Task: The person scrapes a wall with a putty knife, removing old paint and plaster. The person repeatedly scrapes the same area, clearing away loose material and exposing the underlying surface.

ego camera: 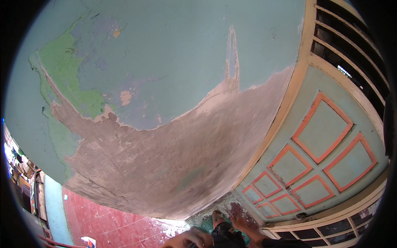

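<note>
My left hand point(189, 239) is at the bottom edge, close to the camera and partly cut off. Its fingers are bent, and what they may hold is hidden. Lower right of centre, my right hand point(238, 223) hangs down past my dark shorts point(229, 236), small and blurred. A large wall point(173, 62) rises before me, blue-green on top. Its lower part is bare grey-brown plaster point(161, 155) with a ragged paint edge. Green and lilac patches point(66, 74) show at the left, and a narrow scraped strip point(232, 55) runs upward. Neither hand visibly touches the wall.
A sandalled foot point(217, 214) is by a teal object point(206, 224). A panelled door point(279, 183) with orange trim stands right, below a barred opening point(347, 46). White splatter marks the red tiled floor point(99, 217). A white packet point(90, 241) lies lower left, near a pale blue post point(55, 204).
</note>
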The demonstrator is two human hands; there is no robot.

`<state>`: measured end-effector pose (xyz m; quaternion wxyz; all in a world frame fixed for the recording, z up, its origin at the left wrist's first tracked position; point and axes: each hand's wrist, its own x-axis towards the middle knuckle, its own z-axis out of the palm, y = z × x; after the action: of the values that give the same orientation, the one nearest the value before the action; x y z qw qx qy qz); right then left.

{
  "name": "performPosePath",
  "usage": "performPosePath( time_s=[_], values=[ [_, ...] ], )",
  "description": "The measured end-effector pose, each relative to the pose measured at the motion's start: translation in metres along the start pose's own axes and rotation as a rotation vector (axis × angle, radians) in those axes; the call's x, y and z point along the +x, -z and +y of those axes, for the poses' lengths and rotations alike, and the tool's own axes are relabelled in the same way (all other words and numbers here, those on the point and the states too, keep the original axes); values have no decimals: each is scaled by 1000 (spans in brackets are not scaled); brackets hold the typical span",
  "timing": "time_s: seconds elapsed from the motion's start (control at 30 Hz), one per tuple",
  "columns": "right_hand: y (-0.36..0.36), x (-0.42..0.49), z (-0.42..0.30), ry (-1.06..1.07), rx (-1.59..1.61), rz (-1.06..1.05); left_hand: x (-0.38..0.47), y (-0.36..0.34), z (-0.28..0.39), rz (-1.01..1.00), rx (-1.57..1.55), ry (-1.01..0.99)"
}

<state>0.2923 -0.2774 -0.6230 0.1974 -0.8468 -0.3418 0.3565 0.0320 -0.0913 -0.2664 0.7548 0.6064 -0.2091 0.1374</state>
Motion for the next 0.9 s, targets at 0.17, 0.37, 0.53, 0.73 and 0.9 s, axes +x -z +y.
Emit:
performPosePath(
  time_s=[0.17, 0.37, 0.53, 0.73, 0.9],
  values=[
    [9, -18, 1, -47, 16, -34, 35, -26, 34, -58, 55, -351],
    [5, -29, 15, -130, -35, 8, 43, -41, 48, -27, 97, -451],
    [39, -56, -24, -131, 7, 34, 49, -46, 54, 63, 131, -517],
    [37, -37, 7, -29, 468, 116, 38, -47, 48, 130, 220, -289],
    [151, -26, -111, -3, 944, 370, -32, 11, -34, 606, 493, 351]
  ],
)
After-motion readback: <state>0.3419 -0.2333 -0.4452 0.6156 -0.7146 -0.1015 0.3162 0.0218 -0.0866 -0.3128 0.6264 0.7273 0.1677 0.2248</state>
